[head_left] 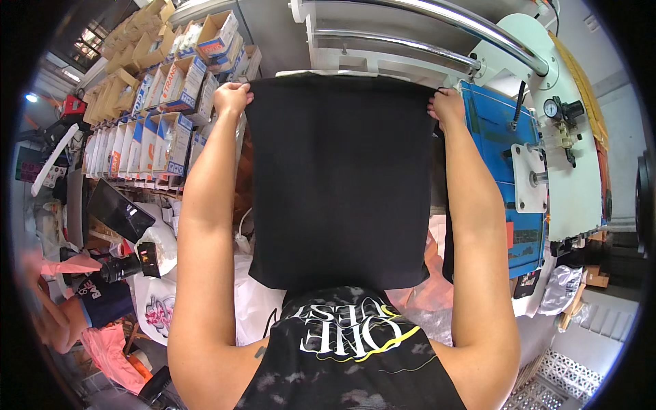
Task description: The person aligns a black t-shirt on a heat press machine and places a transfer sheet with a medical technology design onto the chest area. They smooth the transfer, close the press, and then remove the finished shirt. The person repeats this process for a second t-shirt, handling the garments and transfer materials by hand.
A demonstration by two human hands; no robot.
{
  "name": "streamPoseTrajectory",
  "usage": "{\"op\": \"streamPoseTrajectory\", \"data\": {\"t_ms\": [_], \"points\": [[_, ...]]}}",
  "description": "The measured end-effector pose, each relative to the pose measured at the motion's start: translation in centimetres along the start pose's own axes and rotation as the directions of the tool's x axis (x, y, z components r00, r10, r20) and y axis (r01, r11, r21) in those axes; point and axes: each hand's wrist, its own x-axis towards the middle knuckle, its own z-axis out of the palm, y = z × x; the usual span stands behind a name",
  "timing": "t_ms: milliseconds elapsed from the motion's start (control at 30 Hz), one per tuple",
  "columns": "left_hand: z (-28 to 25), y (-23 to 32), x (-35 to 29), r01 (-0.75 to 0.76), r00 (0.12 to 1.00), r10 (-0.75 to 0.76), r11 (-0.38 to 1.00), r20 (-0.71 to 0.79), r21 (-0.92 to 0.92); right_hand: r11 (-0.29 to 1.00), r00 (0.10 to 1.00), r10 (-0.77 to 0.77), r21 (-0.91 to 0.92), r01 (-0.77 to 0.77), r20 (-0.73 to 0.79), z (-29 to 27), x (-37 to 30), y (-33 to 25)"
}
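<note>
A black cloth, which looks like a garment (342, 178), lies spread flat and smooth in front of me, over what seems to be a board. At its far left corner my left hand (233, 98) is closed, pinching the edge between thumb and fingers. My right hand (447, 108) grips the far right corner the same way, fingers curled round the edge. Both arms are stretched out forward. Beyond the far edge of the cloth, a pale strip of the board (331, 72) shows. The near edge of the cloth hangs close to my body.
To the right stands a white machine with a blue padded panel (495, 164), a pressure gauge (551, 108) and metal rollers (471, 31). Open cardboard boxes (167, 147) fill shelves at left. A co-worker (75, 307) is at the far left, near a dark monitor (121, 208).
</note>
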Motion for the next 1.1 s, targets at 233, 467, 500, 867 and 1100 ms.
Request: {"op": "streamPoseTrajectory", "data": {"t_ms": [233, 467, 500, 867, 1100], "points": [[3.0, -0.2, 3.3, -0.066, 0.998, 0.064, 0.995, -0.023, -0.069, 0.948, 0.948, -0.270, -0.219, 0.231, -0.171, 2.6, 5.7, 0.6], [7.2, -2.1, -0.2, -0.730, 0.642, 0.758, 0.558, 0.115, 0.394, 0.626, 0.789, -0.609, -0.566, 0.537, 0.074, 7.9, -2.4, -0.1], [8.4, -1.4, -2.2, -0.841, 0.531, 0.790, 0.447, 0.307, 0.305, 0.440, 0.647, -0.736, -0.584, 0.682, 0.201, 9.0, -4.2, -0.2], [11.3, -2.5, -10.0, -0.684, 0.669, 0.558, 0.203, 0.491, 0.700, 0.517, 0.834, -0.505, -0.696, 0.498, 0.221, 10.3, -9.5, 0.8], [-2.8, -6.8, -23.1, -0.642, 0.765, 0.394, 0.407, 0.509, 0.650, 0.837, 0.950, -0.261, -0.449, 0.312, 0.174, -1.0, -20.8, 11.9]]}}
